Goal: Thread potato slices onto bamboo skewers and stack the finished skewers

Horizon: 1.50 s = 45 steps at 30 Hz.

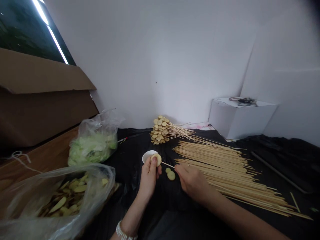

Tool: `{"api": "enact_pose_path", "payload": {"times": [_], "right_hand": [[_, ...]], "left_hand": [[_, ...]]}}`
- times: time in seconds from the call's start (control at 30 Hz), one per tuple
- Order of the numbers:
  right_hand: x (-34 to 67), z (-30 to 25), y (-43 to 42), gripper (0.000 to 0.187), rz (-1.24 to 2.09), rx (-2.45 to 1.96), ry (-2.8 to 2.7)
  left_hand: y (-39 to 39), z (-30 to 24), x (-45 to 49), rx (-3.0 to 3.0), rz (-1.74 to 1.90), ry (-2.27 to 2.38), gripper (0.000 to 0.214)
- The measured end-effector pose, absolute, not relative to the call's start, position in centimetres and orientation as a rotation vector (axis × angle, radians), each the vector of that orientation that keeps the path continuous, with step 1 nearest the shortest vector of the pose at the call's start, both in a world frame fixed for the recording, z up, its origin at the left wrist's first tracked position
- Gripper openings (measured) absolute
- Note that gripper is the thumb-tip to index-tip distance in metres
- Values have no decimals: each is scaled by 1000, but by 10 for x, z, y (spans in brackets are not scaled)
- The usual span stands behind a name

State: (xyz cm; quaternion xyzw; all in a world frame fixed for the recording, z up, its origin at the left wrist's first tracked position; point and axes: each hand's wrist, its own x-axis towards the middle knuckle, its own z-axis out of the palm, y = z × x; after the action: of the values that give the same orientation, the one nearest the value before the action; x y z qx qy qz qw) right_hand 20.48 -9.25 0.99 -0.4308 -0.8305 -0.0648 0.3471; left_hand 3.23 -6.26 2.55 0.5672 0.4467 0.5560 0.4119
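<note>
A round pale potato slice [156, 160] is pinched between the thumb and fingers of my left hand [149, 173]. My right hand [191, 181] is closed around a thin bamboo skewer [168, 164], whose far end meets the edge of the slice; whether it has gone in, I cannot tell. Just behind my left hand stands a white bowl [147, 154], partly covered by the hand and slice. Between my hands, loose potato slices [171, 175] lie on the black plastic sheet [160, 213]. Beside and beneath my right forearm spreads a wide layer of bare skewers [225, 163].
Skewered potato slices [160, 130] are piled by the wall. At left, an open clear bag [100, 196] contains potato slices, with a bag of pale green vegetable pieces [93, 146] behind it. A cardboard box [45, 113] and a white box [240, 116] stand at the back.
</note>
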Motion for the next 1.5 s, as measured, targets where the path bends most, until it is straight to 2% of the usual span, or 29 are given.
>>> {"api": "enact_pose_path", "payload": {"times": [0.07, 0.17, 0.37, 0.43, 0.5, 0.6, 0.73, 0.83, 0.9, 0.97, 1.13, 1.2, 1.27, 1.4, 1.5], "right_hand": [[204, 9, -93, 26, -132, -1132, -2152], [204, 15, -93, 25, 127, -1185, -2091], [207, 29, -88, 22, 1057, -1177, -1860], [209, 30, -86, 21, 1269, -1155, -1791], [209, 30, -86, 22, 1187, -1156, -1804], [207, 27, -87, 26, 730, -1165, -1917], [204, 16, -90, 21, 113, -1129, -2097], [203, 8, -92, 23, -219, -1157, -2201], [203, 6, -92, 24, -256, -1200, -2224], [203, 8, -92, 24, -137, -1229, -2204], [206, 27, -89, 25, 492, -1216, -2047], [206, 30, -88, 26, 632, -1218, -2032], [207, 28, -88, 26, 524, -1231, -2065], [205, 14, -92, 24, -24, -1218, -2200], [204, 12, -92, 24, -60, -1239, -2203]], "left_hand": [[-64, 26, 34, 1432, 1396, 1127, 36], [-66, 29, 35, 1458, 1370, 1145, 36], [-66, 31, 36, 1491, 1318, 1165, 37], [-65, 29, 36, 1489, 1311, 1162, 37], [-64, 28, 36, 1476, 1323, 1162, 36], [-64, 29, 35, 1464, 1350, 1167, 35], [-65, 30, 34, 1471, 1415, 1162, 37], [-66, 29, 36, 1433, 1417, 1173, 39], [-67, 28, 38, 1423, 1392, 1184, 38], [-67, 27, 39, 1434, 1367, 1185, 38], [-68, 27, 42, 1413, 1329, 1162, 38], [-68, 28, 43, 1400, 1320, 1162, 39], [-68, 28, 44, 1387, 1315, 1158, 39], [-69, 27, 45, 1368, 1320, 1142, 38], [-70, 27, 46, 1365, 1318, 1145, 39]]}}
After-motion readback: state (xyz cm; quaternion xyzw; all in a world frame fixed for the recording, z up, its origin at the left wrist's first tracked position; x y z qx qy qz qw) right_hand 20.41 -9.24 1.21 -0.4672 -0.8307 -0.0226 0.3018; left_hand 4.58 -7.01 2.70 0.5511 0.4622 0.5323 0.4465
